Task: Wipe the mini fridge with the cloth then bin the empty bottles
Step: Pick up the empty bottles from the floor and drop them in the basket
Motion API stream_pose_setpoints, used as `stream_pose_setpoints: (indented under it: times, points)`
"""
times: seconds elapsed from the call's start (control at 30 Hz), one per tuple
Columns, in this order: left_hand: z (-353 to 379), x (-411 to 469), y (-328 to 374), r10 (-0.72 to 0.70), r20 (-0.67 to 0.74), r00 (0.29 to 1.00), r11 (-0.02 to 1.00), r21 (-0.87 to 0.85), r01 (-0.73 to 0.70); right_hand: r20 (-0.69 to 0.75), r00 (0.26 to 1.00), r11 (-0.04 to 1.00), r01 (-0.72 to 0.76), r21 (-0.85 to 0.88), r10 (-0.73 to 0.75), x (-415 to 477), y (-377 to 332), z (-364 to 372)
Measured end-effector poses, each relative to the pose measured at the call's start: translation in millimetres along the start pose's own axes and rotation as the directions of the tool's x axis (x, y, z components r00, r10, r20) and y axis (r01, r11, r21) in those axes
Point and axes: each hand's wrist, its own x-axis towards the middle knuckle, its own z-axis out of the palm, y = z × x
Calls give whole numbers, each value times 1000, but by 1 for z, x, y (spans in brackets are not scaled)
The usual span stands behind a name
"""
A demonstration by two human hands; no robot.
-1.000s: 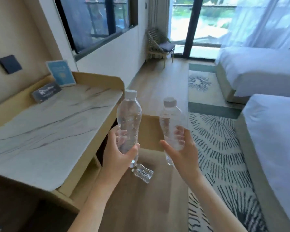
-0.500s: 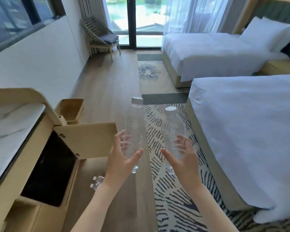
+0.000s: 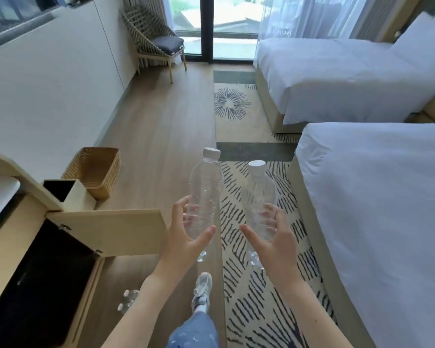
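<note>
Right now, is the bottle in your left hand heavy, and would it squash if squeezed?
The bottle looks clear and empty, so it is probably very light. Its thin plastic would likely crumple under a tight squeeze from the left hand. Round-sided, it would probably roll if laid down.

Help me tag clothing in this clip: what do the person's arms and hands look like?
Both forearms are bare to the frame's edge, no sleeves showing. The left hand and right hand wear no gloves; no ring, watch or bracelet is visible.
</note>
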Motion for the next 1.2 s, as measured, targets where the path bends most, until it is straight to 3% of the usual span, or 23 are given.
stream_pose_setpoints:
  times: [0.27, 0.5, 0.83, 1.0, 1.2]
  points:
    - [5, 220, 9, 87, 17, 996, 996, -5, -87, -68, 997, 999, 48, 9, -47, 209, -26, 48]
    - [58, 384, 14, 57, 77, 995, 998, -35, -54, -105, 994, 1000, 7, 28, -4, 364, -1, 57]
    - [178, 622, 31, -27, 12, 1000, 999, -29, 27, 13, 999, 997, 34, 63, -35, 650, 49, 44]
    - [202, 738, 55, -53, -82, 995, 998, -44, 49, 93, 994, 997, 55, 60, -60, 786, 48, 46]
    - [218, 851, 30, -145, -148, 978, 989, -47, 139, 176, 984, 998, 30, 62, -40, 915, 63, 95]
